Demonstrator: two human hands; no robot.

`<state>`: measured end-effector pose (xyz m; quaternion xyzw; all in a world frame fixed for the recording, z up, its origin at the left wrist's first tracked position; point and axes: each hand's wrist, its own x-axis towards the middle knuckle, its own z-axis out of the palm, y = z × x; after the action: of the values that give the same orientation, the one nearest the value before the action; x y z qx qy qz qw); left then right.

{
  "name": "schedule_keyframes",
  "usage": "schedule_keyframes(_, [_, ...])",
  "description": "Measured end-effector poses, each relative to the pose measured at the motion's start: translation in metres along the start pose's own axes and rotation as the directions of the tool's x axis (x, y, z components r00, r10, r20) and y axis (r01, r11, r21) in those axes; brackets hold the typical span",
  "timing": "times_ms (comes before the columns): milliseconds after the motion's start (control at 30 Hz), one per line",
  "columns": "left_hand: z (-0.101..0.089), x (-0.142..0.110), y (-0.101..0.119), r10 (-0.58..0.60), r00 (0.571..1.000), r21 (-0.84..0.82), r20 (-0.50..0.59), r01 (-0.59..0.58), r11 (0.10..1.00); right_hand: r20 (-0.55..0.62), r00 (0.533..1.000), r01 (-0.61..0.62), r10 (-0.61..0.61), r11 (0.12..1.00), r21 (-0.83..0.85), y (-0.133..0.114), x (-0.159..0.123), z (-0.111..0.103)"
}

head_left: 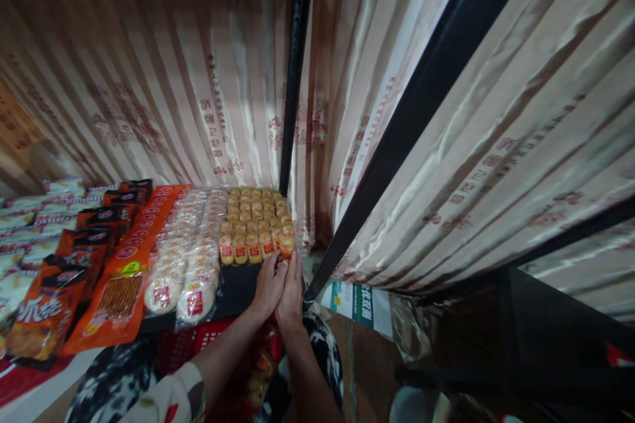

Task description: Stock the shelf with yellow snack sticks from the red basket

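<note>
My left hand (270, 284) and my right hand (291, 287) are close together at the front right corner of a block of small yellow wrapped cakes (253, 215). Between my fingertips is one small wrapped cake (286, 246) with a red label, at the right end of the front row. My left fingers are curled against its near side, while the right fingers reach along its right side. The cakes stand upright in close rows on a black shelf (243, 284), whose bare front strip shows beside my left wrist.
Left of the cakes lie round white wrapped crackers (193, 301), orange snack packs (116, 297) and black-orange bags (40, 317). A red basket (208, 337) stands below the shelf. Black posts (387, 132) rise beside and behind, before pleated printed curtains (238, 79). A printed sheet (364, 307) lies at right.
</note>
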<state>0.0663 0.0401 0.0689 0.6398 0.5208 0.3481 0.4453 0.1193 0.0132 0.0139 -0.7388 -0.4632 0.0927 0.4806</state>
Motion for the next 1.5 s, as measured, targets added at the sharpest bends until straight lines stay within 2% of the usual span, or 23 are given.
schedule_keyframes(500, [-0.001, -0.005, 0.003, 0.026, 1.000, -0.003, -0.006, -0.026, 1.000, 0.013, 1.000, -0.005, 0.006, 0.997, -0.073, 0.007, -0.004, 0.006])
schedule_keyframes(800, [0.000, -0.005, -0.004, 0.089, 0.996, -0.029, 0.015, -0.089, 0.996, 0.019, 1.000, 0.002, -0.001, 1.000, -0.023, 0.012, -0.006, 0.005])
schedule_keyframes(933, [0.002, -0.005, -0.011, 0.131, 0.991, -0.049, 0.031, -0.129, 0.990, 0.086, 0.995, -0.042, 0.042, 0.999, 0.004, 0.010, -0.007, 0.002])
schedule_keyframes(1033, [0.002, -0.004, -0.012, 0.130, 0.991, -0.054, 0.028, -0.129, 0.990, 0.081, 0.995, -0.065, 0.063, 0.998, 0.012, 0.009, -0.007, 0.002])
schedule_keyframes(1333, [0.002, -0.001, -0.016, 0.132, 0.991, -0.118, 0.017, -0.129, 0.985, -0.019, 0.997, 0.075, -0.076, 0.996, -0.053, 0.004, -0.009, 0.001])
schedule_keyframes(1500, [-0.001, 0.000, -0.022, 0.163, 0.986, -0.090, 0.019, -0.161, 0.983, -0.042, 0.995, 0.089, -0.096, 0.986, -0.139, 0.001, -0.007, 0.003])
